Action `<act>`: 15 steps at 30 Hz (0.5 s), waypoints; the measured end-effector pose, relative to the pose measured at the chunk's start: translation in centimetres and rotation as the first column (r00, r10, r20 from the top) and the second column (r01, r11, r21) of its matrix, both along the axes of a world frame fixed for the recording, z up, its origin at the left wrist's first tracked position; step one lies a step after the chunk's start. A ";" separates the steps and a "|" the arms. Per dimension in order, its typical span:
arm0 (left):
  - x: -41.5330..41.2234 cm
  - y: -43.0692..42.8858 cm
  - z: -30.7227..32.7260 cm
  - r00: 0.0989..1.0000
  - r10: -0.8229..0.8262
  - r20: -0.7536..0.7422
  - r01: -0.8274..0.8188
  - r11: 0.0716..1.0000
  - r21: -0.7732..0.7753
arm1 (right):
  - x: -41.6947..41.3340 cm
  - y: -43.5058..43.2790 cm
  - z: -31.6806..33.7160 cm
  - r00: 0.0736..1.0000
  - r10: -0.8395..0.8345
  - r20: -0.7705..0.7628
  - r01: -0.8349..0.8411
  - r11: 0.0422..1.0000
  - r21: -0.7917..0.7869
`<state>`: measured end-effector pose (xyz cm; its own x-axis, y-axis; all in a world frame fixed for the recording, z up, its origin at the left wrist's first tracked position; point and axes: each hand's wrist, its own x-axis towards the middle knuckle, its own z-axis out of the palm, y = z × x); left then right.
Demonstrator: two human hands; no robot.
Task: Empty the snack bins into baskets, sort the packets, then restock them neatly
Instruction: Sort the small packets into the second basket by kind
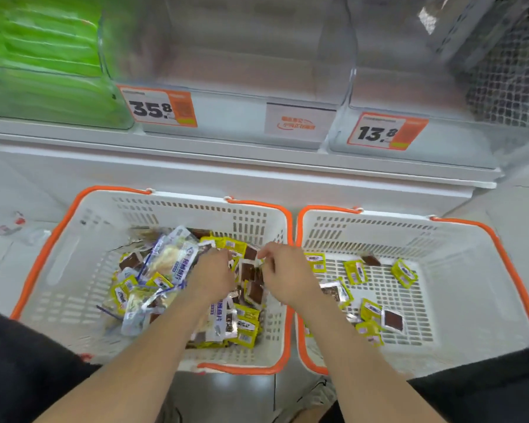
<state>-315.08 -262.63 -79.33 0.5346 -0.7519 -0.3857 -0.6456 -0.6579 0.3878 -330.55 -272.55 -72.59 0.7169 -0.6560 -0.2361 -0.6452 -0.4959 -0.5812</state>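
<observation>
Down on the floor, in front of a white shelf [226, 166], two white baskets with orange rims sit side by side, touching. The left basket [58, 230] holds a mixed heap of packets [165, 264]: long white-and-blue ones, small yellow ones and small brown ones. The right basket [507, 261] has only scattered yellow packets [403, 273] and a few brown packets [393, 320], spread thinly over its slatted bottom.

Both hands reach into the right half of the left basket, close together. The left hand [211, 276] lies back-up on the heap with its fingers curled down among the packets; I cannot tell what, if anything, it has hold of. The right hand [284, 273] hovers just beside it, fingers bent, tips at the brown packets; blur hides whether it grips one.

Farther off, on the shelf, stand clear bins. The middle bin [226, 71] carries a 35.8 tag [158, 106], the right bin [409, 87] a 13.8 tag [385, 131]. Green packs [43, 56] fill the far-left bin.
</observation>
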 end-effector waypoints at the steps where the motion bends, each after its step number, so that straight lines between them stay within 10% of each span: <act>1: 0.9 0.4 -1.3 0.999 -0.043 0.033 0.042 0.998 0.037 | 1.1 0.4 -0.8 0.993 0.085 -0.077 -0.086 0.996 -0.016; 15: 8.0 -3.0 -5.7 0.845 -0.518 0.136 0.441 0.817 0.372 | 6.9 1.2 -9.1 0.658 0.364 -0.660 -0.322 0.927 0.191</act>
